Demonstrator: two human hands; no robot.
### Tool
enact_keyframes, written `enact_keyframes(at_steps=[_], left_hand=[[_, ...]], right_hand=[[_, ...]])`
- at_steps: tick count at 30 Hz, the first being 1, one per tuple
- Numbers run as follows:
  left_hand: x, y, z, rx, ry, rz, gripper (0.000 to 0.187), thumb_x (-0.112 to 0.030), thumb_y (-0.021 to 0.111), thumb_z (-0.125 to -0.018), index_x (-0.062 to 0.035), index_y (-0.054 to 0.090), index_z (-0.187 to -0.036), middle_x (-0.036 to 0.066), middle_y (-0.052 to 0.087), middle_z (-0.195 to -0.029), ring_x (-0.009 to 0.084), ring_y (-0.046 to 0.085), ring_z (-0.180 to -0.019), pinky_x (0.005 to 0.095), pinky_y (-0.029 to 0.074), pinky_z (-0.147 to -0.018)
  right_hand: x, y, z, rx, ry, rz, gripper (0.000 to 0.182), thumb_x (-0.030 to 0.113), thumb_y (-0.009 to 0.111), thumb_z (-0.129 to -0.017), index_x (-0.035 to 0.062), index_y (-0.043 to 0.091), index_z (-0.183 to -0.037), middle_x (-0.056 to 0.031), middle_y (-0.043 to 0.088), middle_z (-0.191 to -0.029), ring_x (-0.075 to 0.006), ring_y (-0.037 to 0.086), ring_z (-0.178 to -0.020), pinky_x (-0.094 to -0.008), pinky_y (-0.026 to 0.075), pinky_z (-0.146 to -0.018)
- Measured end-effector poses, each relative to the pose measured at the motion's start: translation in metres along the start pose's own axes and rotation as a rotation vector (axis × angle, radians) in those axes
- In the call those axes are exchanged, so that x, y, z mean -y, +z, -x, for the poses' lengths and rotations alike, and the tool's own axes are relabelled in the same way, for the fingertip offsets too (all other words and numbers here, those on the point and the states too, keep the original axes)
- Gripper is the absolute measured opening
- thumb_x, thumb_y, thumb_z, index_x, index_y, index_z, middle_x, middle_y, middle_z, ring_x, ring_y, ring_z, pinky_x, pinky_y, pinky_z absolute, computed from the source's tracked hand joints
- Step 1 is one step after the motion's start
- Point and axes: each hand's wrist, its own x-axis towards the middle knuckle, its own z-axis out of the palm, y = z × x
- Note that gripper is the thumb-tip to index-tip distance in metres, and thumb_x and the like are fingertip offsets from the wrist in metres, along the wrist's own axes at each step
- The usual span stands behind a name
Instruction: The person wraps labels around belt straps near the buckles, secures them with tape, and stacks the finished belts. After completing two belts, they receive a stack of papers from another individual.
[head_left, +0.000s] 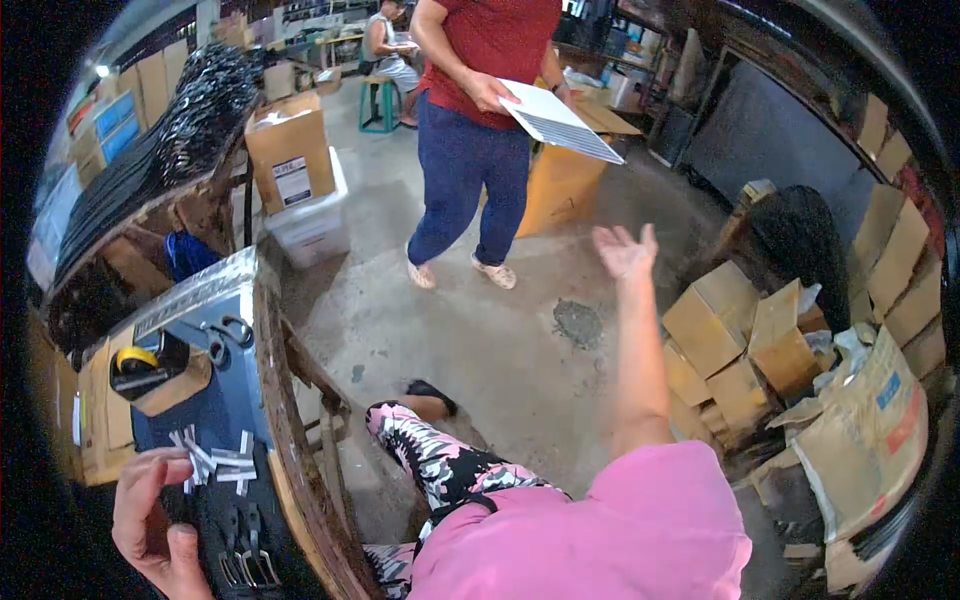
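My right hand [627, 252] is stretched out over the floor, palm up and fingers spread, with nothing in it. It points toward a person in a red shirt who holds a white board or pad [555, 115] with a lined lower part. My left hand [155, 520] hovers at the workbench edge, fingers curved and apart, holding nothing. Beside it lie several small grey-white strips [215, 460] in a loose pile. Just right of its thumb are several metal buckles [248, 565] with black ends. Farther back rest scissors [230, 338] and a tape dispenser [150, 365] with yellow tape.
The bench [262, 370] has a worn wooden edge at my left. Behind it is a large heap of black straps [190, 140]. A carton [290, 155] sits on a plastic bin [312, 235]. Cardboard boxes [715, 315] crowd the right. Another person sits on a green stool [378, 105] far back.
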Motion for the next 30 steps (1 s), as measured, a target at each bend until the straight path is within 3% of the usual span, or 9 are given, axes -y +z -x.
enact_keyframes(at_steps=[3,5,9,10,14,20,22,25,30], left_hand=[[-0.01,0.007,-0.026,-0.062,-0.04,-0.073,0.042,-0.025,0.051,-0.086,0.0058,0.053,-0.114,0.014,0.06,-0.102,0.0212,0.054,-0.099,0.0346,0.037,-0.092],[-0.004,0.025,-0.046,-0.133,-0.197,-0.053,0.032,-0.013,0.054,-0.081,0.0077,0.057,-0.106,0.013,0.062,-0.088,0.0172,0.057,-0.085,0.0284,0.042,-0.082],[0.058,0.077,-0.016,0.39,-0.3,-0.088,0.022,-0.012,0.06,-0.077,-0.0001,0.064,-0.096,0.013,0.063,-0.083,0.0205,0.06,-0.074,0.0309,0.048,-0.068],[0.072,0.095,0.016,0.465,-0.315,-0.181,0.019,-0.012,0.061,-0.078,-0.0005,0.063,-0.092,0.016,0.062,-0.083,0.0251,0.061,-0.075,0.033,0.048,-0.069],[0.05,0.099,0.081,0.337,-0.29,-0.073,0.016,-0.009,0.061,-0.077,-0.0013,0.061,-0.092,0.013,0.054,-0.073,0.0312,0.056,-0.07,0.0399,0.045,-0.064],[0.117,-0.01,0.081,0.176,-0.352,-0.721,0.021,-0.003,0.056,-0.077,-0.0027,0.063,-0.096,0.016,0.051,-0.073,0.0323,0.053,-0.074,0.0388,0.044,-0.065],[0.141,-0.03,0.07,0.092,-0.295,-0.799,0.023,-0.007,0.058,-0.078,-0.003,0.063,-0.1,0.015,0.056,-0.077,0.0275,0.057,-0.074,0.035,0.045,-0.066],[0.16,-0.041,0.043,-0.067,-0.679,-0.561,0.046,-0.028,0.07,-0.074,0.0021,0.059,-0.107,0.017,0.063,-0.093,0.0157,0.061,-0.079,0.0268,0.047,-0.073],[0.199,-0.028,0.006,0.245,-1.05,-0.813,0.099,-0.075,0.053,-0.064,0.0102,0.045,-0.115,0.029,0.05,-0.117,0.037,0.05,-0.11,0.0408,0.039,-0.092]], right_hand=[[0.075,-0.032,-0.027,-0.162,-0.12,0.101,0.078,0.038,0.055,-0.083,-0.0044,0.014,-0.135,-0.0263,0.026,-0.132,-0.0393,0.037,-0.113,-0.049,0.033,-0.098],[0.107,-0.068,-0.041,0.214,-0.11,0.275,0.042,0.023,0.056,-0.082,-0.0064,0.048,-0.111,-0.0249,0.054,-0.108,-0.0358,0.052,-0.098,-0.0472,0.038,-0.093],[0.021,-0.04,0.044,0.244,0.0,0.827,0.038,0.023,0.049,-0.088,-0.0026,0.048,-0.116,-0.0148,0.054,-0.112,-0.0223,0.051,-0.103,-0.0314,0.04,-0.086],[0.0,-0.077,0.029,0.29,0.251,0.852,0.033,0.024,0.05,-0.088,-0.0003,0.053,-0.11,-0.008,0.058,-0.092,-0.0147,0.054,-0.086,-0.0271,0.041,-0.078],[-0.152,-0.136,0.106,0.482,0.441,1.602,0.03,0.022,0.056,-0.083,-0.0005,0.06,-0.103,-0.004,0.058,-0.067,-0.0101,0.05,-0.054,-0.0235,0.038,-0.047],[-0.272,-0.032,0.242,1.028,0.706,1.285,0.017,0.014,0.058,-0.083,-0.0013,0.063,-0.089,0.0015,0.055,-0.066,-0.0054,0.047,-0.056,-0.0186,0.035,-0.049],[-0.276,-0.009,0.255,1.167,0.678,1.285,0.017,0.012,0.056,-0.085,-0.0015,0.063,-0.092,0.0,0.059,-0.072,-0.0048,0.05,-0.06,-0.0168,0.037,-0.052],[-0.261,0.015,0.269,1.22,0.634,1.176,0.014,0.008,0.059,-0.083,-0.0008,0.063,-0.093,0.0005,0.059,-0.07,-0.0056,0.052,-0.063,-0.0184,0.041,-0.056],[-0.238,0.123,0.318,1.608,-0.115,1.081,0.013,0.002,0.063,-0.077,0.0005,0.065,-0.09,-0.0092,0.06,-0.075,-0.0148,0.057,-0.063,-0.0243,0.045,-0.06]])
